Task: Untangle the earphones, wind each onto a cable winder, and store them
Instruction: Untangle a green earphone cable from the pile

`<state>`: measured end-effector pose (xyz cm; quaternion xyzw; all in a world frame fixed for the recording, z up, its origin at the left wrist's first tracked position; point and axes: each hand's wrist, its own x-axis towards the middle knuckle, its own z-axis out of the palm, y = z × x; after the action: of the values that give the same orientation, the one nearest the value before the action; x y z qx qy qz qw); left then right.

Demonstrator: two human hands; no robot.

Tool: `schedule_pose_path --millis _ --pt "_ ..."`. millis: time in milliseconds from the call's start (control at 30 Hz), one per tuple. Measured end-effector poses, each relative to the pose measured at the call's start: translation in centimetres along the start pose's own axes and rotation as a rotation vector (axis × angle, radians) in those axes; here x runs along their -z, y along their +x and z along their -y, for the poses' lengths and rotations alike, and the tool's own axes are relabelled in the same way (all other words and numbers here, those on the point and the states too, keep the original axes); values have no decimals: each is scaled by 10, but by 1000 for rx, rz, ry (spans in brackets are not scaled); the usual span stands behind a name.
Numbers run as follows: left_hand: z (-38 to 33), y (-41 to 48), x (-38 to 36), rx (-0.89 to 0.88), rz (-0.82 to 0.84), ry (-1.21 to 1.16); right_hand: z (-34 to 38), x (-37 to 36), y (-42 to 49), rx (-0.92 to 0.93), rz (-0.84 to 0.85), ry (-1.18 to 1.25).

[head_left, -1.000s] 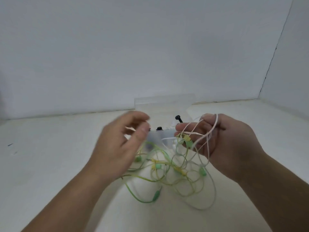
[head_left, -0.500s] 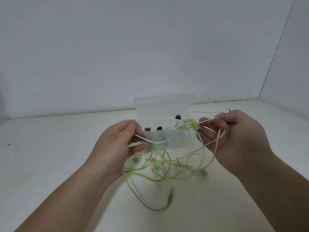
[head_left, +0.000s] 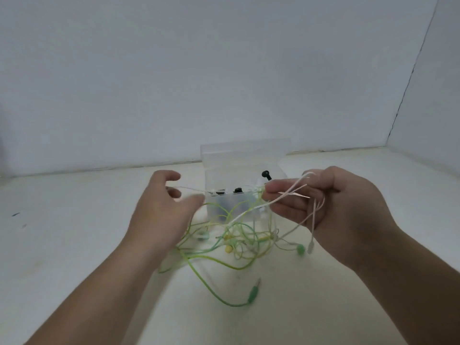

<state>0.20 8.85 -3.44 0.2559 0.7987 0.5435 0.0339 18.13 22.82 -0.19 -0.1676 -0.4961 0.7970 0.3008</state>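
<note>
Head view: nearest, a green plug (head_left: 252,293) lies on the white table (head_left: 74,232). Over the green and yellow earphone tangle (head_left: 236,235), the right hand (head_left: 331,207) pinches white cable (head_left: 191,188) loops; the blurred left hand (head_left: 161,212) meets that cable, grip unclear. Behind them stands a clear box (head_left: 244,155)

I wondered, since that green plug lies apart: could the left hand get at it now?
Probably yes: the green plug lies bare on the table near the left hand, nothing over it.
</note>
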Motion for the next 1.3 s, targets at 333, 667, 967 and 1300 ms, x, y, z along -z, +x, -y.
schedule_pose_path --millis 333,667,967,1300 --pt "-16 -30 -19 -257 446 -339 -11 4 -2 13 322 -165" --pt "-20 -26 -13 40 417 -723 -9 3 0 -2 89 -278" --pt "-24 -19 -6 227 512 -1022 -9 6 9 -43 -285 -107" --pt "-11 -15 -11 97 424 -510 -2 -2 3 -71 -131 81"
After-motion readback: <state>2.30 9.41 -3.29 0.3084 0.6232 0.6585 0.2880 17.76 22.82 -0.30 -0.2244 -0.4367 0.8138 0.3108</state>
